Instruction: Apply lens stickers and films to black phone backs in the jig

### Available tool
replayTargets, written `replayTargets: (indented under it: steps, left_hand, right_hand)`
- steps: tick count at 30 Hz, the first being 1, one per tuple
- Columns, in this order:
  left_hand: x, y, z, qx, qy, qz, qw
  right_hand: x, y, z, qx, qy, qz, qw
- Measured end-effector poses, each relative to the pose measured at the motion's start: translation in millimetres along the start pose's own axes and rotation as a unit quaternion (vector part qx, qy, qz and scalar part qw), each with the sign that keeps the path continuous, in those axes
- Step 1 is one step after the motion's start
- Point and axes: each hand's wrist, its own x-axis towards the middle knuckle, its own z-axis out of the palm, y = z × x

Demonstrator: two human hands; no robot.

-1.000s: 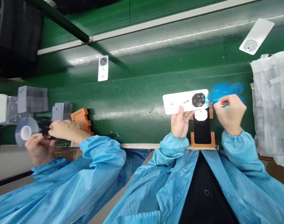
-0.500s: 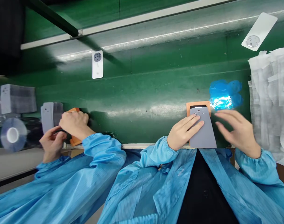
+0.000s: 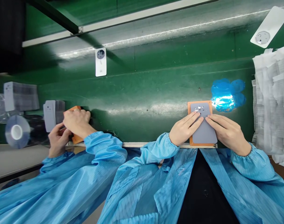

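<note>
A grey panel with small holes at its top (image 3: pixel 204 132) lies over an orange frame (image 3: pixel 190 107) at the table's near edge. From the left, my left hand (image 3: pixel 184 128) rests on the panel, fingers stretched out flat. My right hand (image 3: pixel 227 130) lies on the panel's right side, its fingers extended and their tips close to those of my left hand. Just beyond the frame's upper right corner is a pile of shiny blue film pieces (image 3: pixel 228 95).
A co-worker's hands (image 3: pixel 78 121) work on another orange frame (image 3: pixel 78 139) at left. Near them are stacked panels (image 3: pixel 49 115) and a tape roll (image 3: pixel 17 132). White phone-shaped pieces (image 3: pixel 100 67) (image 3: pixel 276 23) lie farther back. White cloth-like sheets (image 3: pixel 272 102) are piled at right.
My right hand has moved left onto the panel. The panel, tilted before, now lies more squarely over the orange frame. The view has shifted slightly.
</note>
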Motion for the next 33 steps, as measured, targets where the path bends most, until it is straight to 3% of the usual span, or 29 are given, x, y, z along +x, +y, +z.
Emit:
replayTargets:
  steps: [11,15,18,26,33]
  left_hand:
    - [3,-1,-5.6,-0.023,-0.002,-0.007,1.000]
    - [5,-14,2.5,-0.020,-0.050,-0.044,0.998]
    - [7,-19,10.0,0.039,-0.072,-0.055,0.995]
    - [7,-2,11.2,0.072,-0.137,-0.074,0.985]
    - [-3,10,8.5,0.037,-0.144,-0.087,0.985]
  right_hand:
    - [-3,3,-1,0.027,-0.029,0.039,0.998]
    - [-2,17,11,-0.004,-0.067,0.036,0.997]
    - [3,24,22,-0.034,-0.109,0.027,0.993]
    - [1,13,26,-0.069,-0.156,0.022,0.985]
    - [-8,7,19,-0.066,-0.159,0.020,0.985]
